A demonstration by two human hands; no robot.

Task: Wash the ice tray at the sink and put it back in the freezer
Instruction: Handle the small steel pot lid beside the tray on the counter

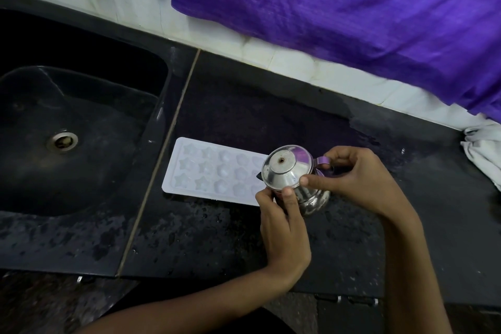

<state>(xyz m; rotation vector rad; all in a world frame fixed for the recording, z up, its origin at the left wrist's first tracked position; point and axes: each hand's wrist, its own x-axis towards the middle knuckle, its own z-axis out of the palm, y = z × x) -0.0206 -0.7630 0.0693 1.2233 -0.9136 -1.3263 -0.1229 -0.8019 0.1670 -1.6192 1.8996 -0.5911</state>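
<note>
Wet black stone desk (217, 238) beside a dark sink (81, 122): the white ice tray (208, 171) lies flat just right of the basin. Both hands hold a steel pot (292, 179) over the tray's right end, left hand (284, 228) gripping its body, right hand (360, 179) pinching handle and rim, wrists angled inward. Tilting slowly should fill the moulds without spilling.

Wet black countertop (244, 238) bears white ice tray (211, 171) and crumpled cloth (482, 152).
</note>
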